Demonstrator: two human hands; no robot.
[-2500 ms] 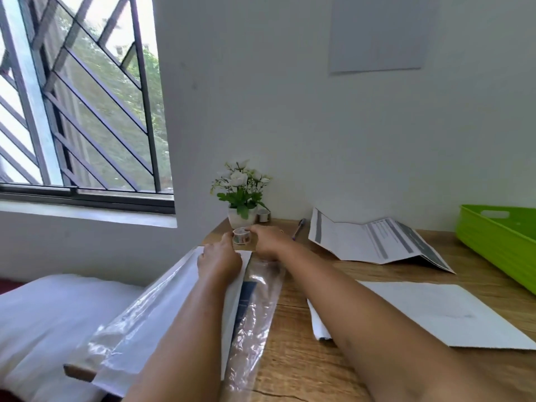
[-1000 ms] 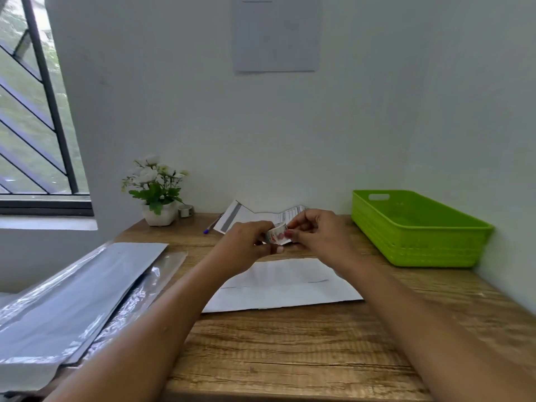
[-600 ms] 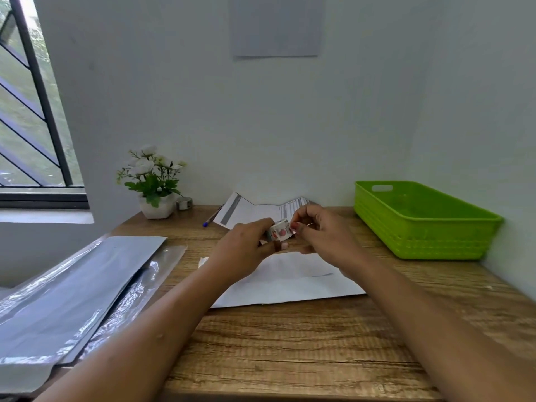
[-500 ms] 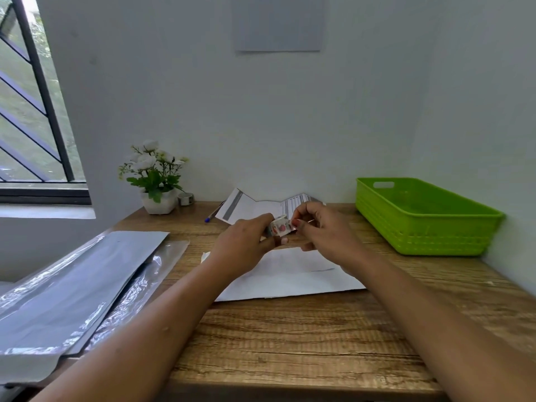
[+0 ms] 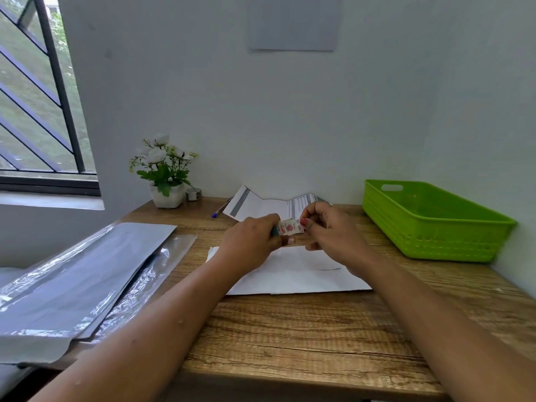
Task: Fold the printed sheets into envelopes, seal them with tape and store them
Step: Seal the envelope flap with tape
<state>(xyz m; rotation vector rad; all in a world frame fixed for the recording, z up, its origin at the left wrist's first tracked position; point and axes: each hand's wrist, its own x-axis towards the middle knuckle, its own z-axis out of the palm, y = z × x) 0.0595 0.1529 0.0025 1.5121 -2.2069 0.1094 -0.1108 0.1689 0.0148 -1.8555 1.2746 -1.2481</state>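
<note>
Head view: both hands w/ patterned tape roll (image 5: 287, 227) over mid-desk.
Wooden desk (image 5: 290, 329) against a pale wall (image 5: 406, 97); barred window (image 5: 37, 97) far left, a blank sheet (image 5: 293, 21) stuck on the wall. Green basket (image 5: 429, 236) at right, only bare green inner walls & floor visible. Clear plastic sleeves (image 5: 87, 274) at near left hold grey sheets. White pot (image 5: 168, 195) w/ white flowers far left, pen (image 5: 222, 208) just right of it. Folded printed sheet (image 5: 261, 206) lies at far centre; white envelope sheet (image 5: 304, 274) flat under the hands. Left hand (image 5: 252, 242) grips the roll, right hand (image 5: 333, 236) pinches its free end. Vs 2.5 s ago: roll & hands have moved from beside the pot to centre.
</note>
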